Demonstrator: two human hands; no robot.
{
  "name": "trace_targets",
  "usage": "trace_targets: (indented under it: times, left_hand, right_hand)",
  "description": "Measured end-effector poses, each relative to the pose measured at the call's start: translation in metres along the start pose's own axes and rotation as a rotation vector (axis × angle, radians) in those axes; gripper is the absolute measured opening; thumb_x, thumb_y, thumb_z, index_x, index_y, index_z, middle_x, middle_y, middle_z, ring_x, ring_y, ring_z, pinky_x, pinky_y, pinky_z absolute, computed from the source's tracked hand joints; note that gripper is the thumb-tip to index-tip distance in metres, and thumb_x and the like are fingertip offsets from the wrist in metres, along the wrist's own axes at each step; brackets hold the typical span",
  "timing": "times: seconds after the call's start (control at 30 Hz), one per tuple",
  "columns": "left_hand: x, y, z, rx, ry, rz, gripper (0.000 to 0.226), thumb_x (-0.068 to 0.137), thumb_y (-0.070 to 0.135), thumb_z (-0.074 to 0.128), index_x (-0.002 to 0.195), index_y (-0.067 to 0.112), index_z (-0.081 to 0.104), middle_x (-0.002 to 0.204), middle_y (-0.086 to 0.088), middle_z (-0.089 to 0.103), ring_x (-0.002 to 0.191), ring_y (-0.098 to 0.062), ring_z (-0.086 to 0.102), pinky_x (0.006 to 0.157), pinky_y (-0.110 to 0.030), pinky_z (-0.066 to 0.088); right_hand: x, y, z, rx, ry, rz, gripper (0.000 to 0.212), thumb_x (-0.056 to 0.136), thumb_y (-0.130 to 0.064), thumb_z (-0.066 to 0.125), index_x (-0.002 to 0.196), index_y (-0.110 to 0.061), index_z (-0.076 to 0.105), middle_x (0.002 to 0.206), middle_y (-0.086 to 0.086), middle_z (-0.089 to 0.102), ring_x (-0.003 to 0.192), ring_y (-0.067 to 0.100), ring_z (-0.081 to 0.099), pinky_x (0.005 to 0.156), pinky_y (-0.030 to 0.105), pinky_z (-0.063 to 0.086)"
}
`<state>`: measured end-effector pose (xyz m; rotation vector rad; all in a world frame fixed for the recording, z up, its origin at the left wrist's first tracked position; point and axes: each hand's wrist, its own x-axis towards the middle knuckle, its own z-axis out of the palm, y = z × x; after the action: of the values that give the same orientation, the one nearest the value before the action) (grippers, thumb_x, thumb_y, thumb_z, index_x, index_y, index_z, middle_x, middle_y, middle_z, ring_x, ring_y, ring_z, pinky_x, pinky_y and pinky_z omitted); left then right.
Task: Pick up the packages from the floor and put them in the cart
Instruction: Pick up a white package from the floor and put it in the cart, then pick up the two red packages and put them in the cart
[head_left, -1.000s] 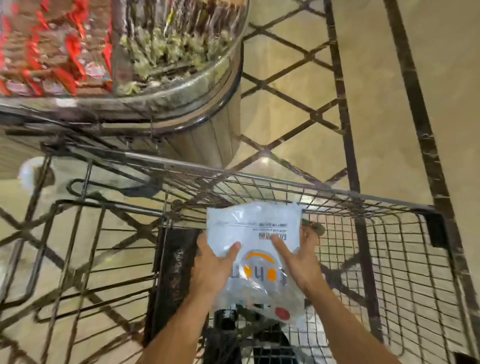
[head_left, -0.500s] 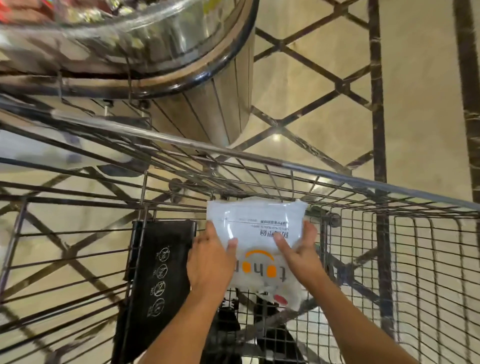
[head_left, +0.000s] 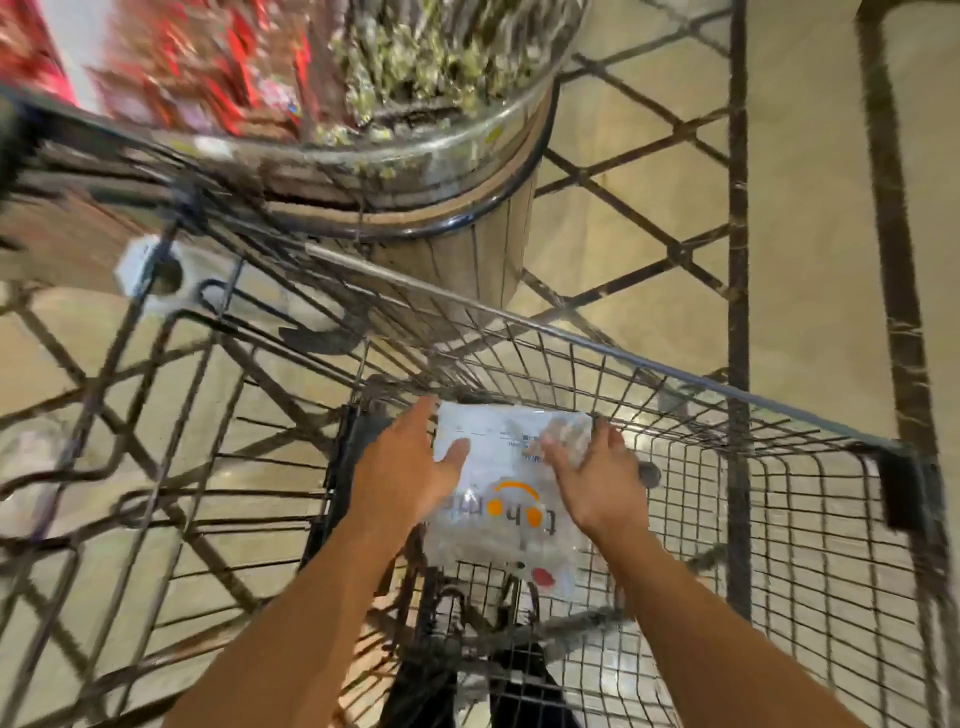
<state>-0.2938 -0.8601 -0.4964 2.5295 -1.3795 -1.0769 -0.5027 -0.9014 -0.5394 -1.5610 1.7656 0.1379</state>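
The package (head_left: 506, 499), a pale plastic mailer with an orange logo and a red dot near its lower corner, sits low inside the cart (head_left: 727, 395), close to its far wire wall. The left hand (head_left: 410, 475) grips its left edge, thumb lying across the top face and fingers reaching along the side. The right hand (head_left: 592, 480) clasps the right edge, fingers curled over the upper right corner. Both forearms reach down into the basket. A black flap (head_left: 358, 441) stands just left of the left hand. Beyond the cart is a round display bin (head_left: 441, 171) holding blurred red and green goods. The floor (head_left: 805, 208) is beige tile with dark diagonal lines.
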Motion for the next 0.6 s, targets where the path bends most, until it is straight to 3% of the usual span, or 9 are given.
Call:
trace_targets:
  times: [0.07, 0.17, 0.3, 0.47, 0.53, 0.6]
  left_hand:
    - [-0.028, 0.005, -0.046, 0.051, 0.112, 0.082, 0.071, 0.095, 0.051, 0.061, 0.157, 0.025, 0.037, 0.153, -0.006, 0.052, 0.136, -0.031, 0.052, 0.109, -0.045, 0.046]
    - [-0.073, 0.0, -0.122, 0.18, 0.258, 0.147, 0.068, 0.093, 0.058, 0.055, 0.151, 0.024, 0.046, 0.148, -0.003, 0.057, 0.134, -0.027, 0.054, 0.106, -0.047, 0.047]
    - [-0.138, -0.017, -0.224, 0.371, 0.492, 0.214, 0.078, 0.087, 0.066, 0.038, 0.154, 0.026, 0.044, 0.152, -0.004, 0.053, 0.138, -0.025, 0.051, 0.112, -0.046, 0.042]
    - [-0.235, -0.087, -0.33, 0.402, 0.734, 0.093, 0.079, 0.091, 0.069, 0.032, 0.158, 0.027, 0.037, 0.16, -0.007, 0.043, 0.147, -0.028, 0.039, 0.117, -0.046, 0.032]
    - [-0.28, -0.131, -0.361, 0.36, 0.8, 0.029, 0.079, 0.092, 0.071, 0.035, 0.157, 0.026, 0.041, 0.159, -0.008, 0.045, 0.146, -0.028, 0.041, 0.116, -0.047, 0.034]
    - [-0.327, -0.178, -0.386, 0.299, 0.884, -0.006, 0.086, 0.085, 0.072, 0.032, 0.152, 0.022, 0.05, 0.152, -0.012, 0.053, 0.139, -0.032, 0.05, 0.111, -0.049, 0.043]
  right_hand:
    - [-0.024, -0.026, -0.029, -0.044, -0.007, -0.089, 0.088, 0.099, -0.071, 0.031, 0.164, -0.013, 0.024, 0.168, 0.011, 0.03, 0.153, 0.032, 0.031, 0.118, 0.044, 0.034]
    - [-0.063, -0.075, -0.075, -0.15, 0.023, -0.269, 0.101, 0.089, -0.084, 0.014, 0.162, -0.017, 0.032, 0.164, 0.009, 0.04, 0.15, 0.03, 0.037, 0.116, 0.044, 0.038]
    - [-0.115, -0.159, -0.128, -0.268, 0.179, -0.497, 0.093, 0.092, -0.082, 0.017, 0.16, -0.022, 0.037, 0.164, 0.005, 0.041, 0.151, 0.027, 0.036, 0.115, 0.042, 0.038]
    - [-0.21, -0.28, -0.156, -0.402, 0.306, -0.734, 0.087, 0.094, -0.081, 0.016, 0.165, -0.03, 0.023, 0.171, 0.0, 0.027, 0.156, 0.027, 0.028, 0.121, 0.046, 0.035]
    - [-0.26, -0.327, -0.151, -0.448, 0.349, -0.854, 0.102, 0.084, -0.089, 0.002, 0.165, -0.031, 0.023, 0.171, 0.001, 0.027, 0.155, 0.03, 0.029, 0.122, 0.047, 0.033]
    - [-0.31, -0.372, -0.14, -0.438, 0.392, -0.948, 0.099, 0.087, -0.088, 0.007, 0.164, -0.03, 0.028, 0.171, -0.001, 0.028, 0.154, 0.029, 0.03, 0.123, 0.044, 0.031]
